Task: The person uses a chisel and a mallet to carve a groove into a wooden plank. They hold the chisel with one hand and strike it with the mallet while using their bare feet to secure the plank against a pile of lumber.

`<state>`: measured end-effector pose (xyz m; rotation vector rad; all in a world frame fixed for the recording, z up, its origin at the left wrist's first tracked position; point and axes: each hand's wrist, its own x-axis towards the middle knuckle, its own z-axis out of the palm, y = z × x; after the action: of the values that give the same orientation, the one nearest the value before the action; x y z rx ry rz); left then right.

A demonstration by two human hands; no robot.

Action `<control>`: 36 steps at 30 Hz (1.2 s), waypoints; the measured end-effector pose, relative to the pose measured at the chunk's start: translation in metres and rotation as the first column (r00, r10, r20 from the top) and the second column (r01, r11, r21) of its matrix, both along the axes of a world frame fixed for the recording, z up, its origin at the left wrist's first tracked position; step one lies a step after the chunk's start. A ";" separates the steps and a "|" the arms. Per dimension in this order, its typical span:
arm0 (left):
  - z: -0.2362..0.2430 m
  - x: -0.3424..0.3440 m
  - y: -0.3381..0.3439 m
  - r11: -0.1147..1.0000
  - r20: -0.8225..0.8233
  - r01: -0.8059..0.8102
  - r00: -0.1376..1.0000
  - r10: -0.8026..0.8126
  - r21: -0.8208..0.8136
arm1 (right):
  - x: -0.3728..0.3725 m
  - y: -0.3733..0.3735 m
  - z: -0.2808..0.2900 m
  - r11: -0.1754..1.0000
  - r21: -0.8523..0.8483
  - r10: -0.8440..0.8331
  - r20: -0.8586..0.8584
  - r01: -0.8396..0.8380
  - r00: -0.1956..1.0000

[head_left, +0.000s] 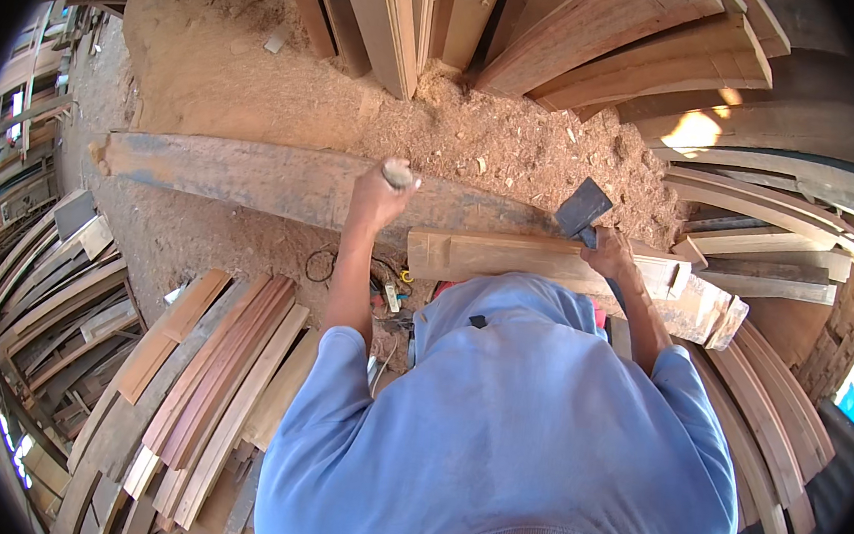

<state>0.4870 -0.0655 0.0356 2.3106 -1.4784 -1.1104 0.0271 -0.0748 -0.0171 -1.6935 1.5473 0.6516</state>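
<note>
My left hand (375, 201) is raised over a long weathered plank (234, 173), its fingers closed round a short pale object (400, 174), blurred and hard to make out. My right hand (606, 249) grips a dark tool with a broad flat blade (581, 205), held tilted at the right over the plank's end. Below that hand a shorter, lighter timber piece (488, 257) lies crosswise along the front of my body, with cut notches near its ends. A rough, pale-edged block (722, 317) sticks out at its right.
Wood shavings (557, 147) heap behind the plank. Timber boards stand or lean at the back (396, 24) and right (757, 404), and stacks lie at lower left (218, 371) and far left (63, 299). Cords and small tools (390, 294) lie on the ground by my left arm.
</note>
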 end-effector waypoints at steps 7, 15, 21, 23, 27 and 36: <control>-0.006 -0.017 0.094 0.983 0.083 0.111 0.989 -0.124 0.147 | -0.018 0.017 0.009 0.993 -0.025 -0.109 0.108 0.112 0.988; 0.098 -0.206 0.071 0.721 -0.042 0.393 0.863 -0.504 -0.571 | -0.005 0.028 0.083 0.786 0.395 -0.609 0.626 0.476 0.487; 0.107 -0.337 0.111 0.438 -0.083 0.398 0.657 -0.750 -0.806 | -0.034 0.084 0.104 0.747 0.582 -0.580 0.806 0.322 -0.113; 0.119 -0.345 0.131 0.363 -0.013 0.485 0.585 -0.811 -0.796 | -0.057 0.102 0.097 0.644 0.689 -0.650 0.722 0.331 -0.237; 0.174 -0.323 0.139 0.263 -0.018 0.799 0.302 -0.953 -0.540 | -0.086 0.139 0.099 0.445 0.745 -0.730 0.623 0.498 -0.281; 0.388 -0.315 0.165 0.241 -0.221 0.010 -0.441 -0.870 -0.970 | -0.113 0.210 0.127 0.269 0.696 -0.725 0.602 0.666 -0.336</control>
<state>0.1721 0.0998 0.4232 -0.5343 -1.6920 -1.4077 -0.0858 0.1349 0.1100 -0.3226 1.1847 -0.9396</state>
